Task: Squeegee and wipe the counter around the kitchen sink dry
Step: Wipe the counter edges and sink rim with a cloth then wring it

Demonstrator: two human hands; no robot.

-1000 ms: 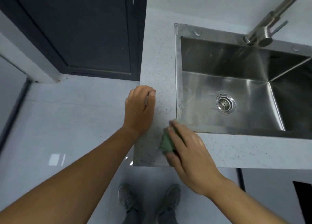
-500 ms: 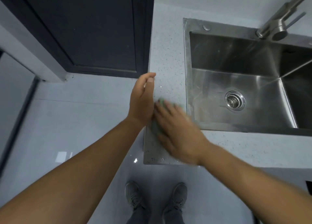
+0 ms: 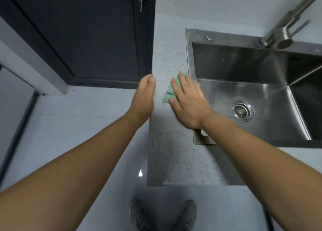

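Note:
A speckled grey counter (image 3: 167,152) runs as a narrow strip left of the steel sink (image 3: 244,84). My right hand (image 3: 188,102) lies flat with straight fingers on a green cloth (image 3: 168,93), pressing it onto the counter beside the sink's left rim. Most of the cloth is hidden under the palm. My left hand (image 3: 145,96) is at the counter's left edge, fingers straight and together, holding nothing. No squeegee is in view.
A steel faucet (image 3: 285,32) rises at the sink's far right corner, and a drain strainer (image 3: 242,110) sits in the basin. A dark door (image 3: 83,35) with keys stands left of the counter. Below are grey floor tiles and my shoes (image 3: 162,215).
My right hand has slid the green cloth away from me along the strip, from the sink's near left corner to beside its left rim. My left hand moved forward along the counter edge.

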